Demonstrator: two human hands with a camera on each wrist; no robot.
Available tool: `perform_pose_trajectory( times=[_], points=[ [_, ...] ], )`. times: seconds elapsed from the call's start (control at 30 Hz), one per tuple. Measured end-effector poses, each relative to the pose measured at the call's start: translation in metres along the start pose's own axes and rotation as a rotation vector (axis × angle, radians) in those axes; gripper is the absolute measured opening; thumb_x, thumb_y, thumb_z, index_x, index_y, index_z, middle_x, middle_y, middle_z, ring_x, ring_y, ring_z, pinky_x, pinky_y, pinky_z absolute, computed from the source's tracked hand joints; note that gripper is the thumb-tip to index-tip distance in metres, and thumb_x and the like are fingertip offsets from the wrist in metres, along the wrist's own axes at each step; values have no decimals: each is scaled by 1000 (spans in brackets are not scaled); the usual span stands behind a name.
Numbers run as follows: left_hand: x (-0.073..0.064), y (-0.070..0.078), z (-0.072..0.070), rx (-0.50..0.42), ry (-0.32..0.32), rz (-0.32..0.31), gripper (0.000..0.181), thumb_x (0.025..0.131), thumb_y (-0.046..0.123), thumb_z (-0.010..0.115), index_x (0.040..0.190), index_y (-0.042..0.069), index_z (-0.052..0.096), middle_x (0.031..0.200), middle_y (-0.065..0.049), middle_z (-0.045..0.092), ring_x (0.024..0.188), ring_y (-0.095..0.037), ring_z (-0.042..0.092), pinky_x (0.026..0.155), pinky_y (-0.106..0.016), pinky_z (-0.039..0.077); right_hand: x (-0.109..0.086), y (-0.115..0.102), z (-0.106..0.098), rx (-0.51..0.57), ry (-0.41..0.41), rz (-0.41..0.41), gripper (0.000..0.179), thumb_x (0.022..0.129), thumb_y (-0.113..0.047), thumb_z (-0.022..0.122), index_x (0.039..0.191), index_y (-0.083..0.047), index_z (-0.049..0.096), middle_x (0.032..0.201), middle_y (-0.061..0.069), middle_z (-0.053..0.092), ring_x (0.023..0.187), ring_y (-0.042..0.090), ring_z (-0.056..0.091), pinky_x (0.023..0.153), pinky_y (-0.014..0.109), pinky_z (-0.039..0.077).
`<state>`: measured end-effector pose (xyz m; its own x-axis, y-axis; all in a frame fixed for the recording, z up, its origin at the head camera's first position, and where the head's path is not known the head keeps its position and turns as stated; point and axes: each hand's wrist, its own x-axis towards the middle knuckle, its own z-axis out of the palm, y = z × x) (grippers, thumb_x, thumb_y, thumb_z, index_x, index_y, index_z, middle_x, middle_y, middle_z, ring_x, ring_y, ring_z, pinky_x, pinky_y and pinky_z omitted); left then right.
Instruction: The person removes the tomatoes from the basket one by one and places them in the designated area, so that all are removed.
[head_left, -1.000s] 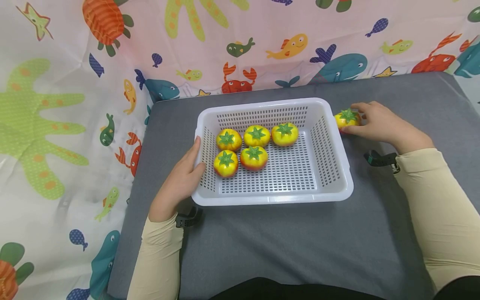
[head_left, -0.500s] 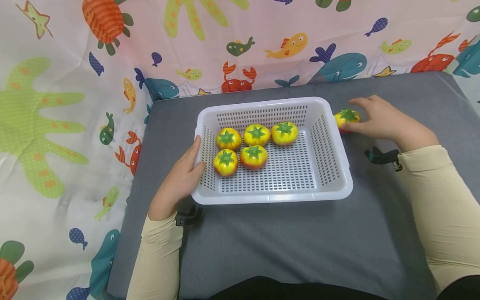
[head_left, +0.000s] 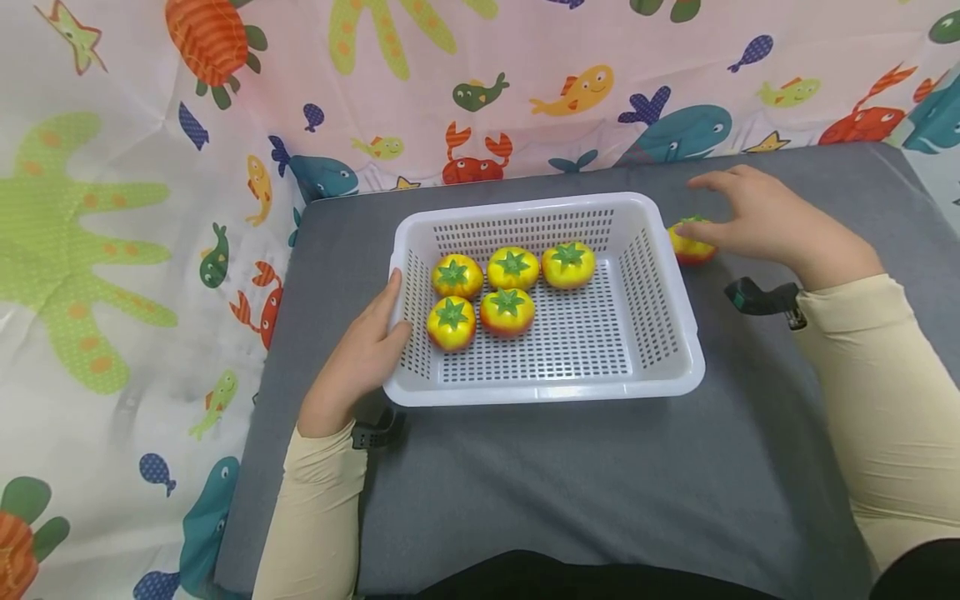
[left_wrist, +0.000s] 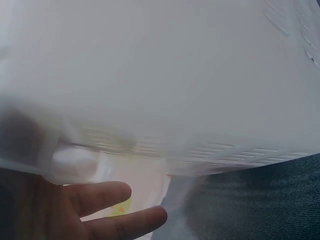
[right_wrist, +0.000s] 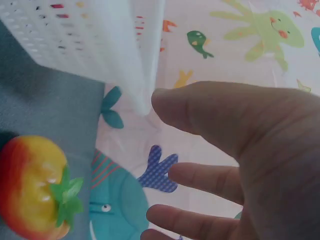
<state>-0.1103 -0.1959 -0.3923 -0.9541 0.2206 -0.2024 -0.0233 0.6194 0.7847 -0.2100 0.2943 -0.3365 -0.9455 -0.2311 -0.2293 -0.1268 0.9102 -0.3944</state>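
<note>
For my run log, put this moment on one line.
left hand: holds basket; right hand: near loose fruit, not touching; five fruits: inside basket; loose fruit: on table, right of basket

white basket [head_left: 543, 395] | five yellow-red fruits [head_left: 507, 313] inside | sixth fruit [right_wrist: 32, 185] outside, right

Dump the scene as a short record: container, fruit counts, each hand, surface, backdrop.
container: white basket, perforated, upright
fruit inside: five yellow-red fruits with green leafy tops, three in the far row, two in the near row
fruit outside: one loose fruit, right of the basket
left hand: grips the basket's left edge
right hand: spread by the loose fruit, not gripping; a gap shows in the right wrist view
surface: gray cloth
backdrop: curtain printed with sea animals
</note>
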Motion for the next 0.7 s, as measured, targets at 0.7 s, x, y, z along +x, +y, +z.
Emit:
perform_pose_trajectory(
  times=[0.7],
  points=[
    [0,-1,0,-8,8,6,77,106,18,47,169,35,6,167,-12,35,98,-34,76,62,-41,66,7,-52,-6,108,12,-10,74,99,-42,68,155,1,45,149,35,48,134,55,45,102,76,47]
  ],
)
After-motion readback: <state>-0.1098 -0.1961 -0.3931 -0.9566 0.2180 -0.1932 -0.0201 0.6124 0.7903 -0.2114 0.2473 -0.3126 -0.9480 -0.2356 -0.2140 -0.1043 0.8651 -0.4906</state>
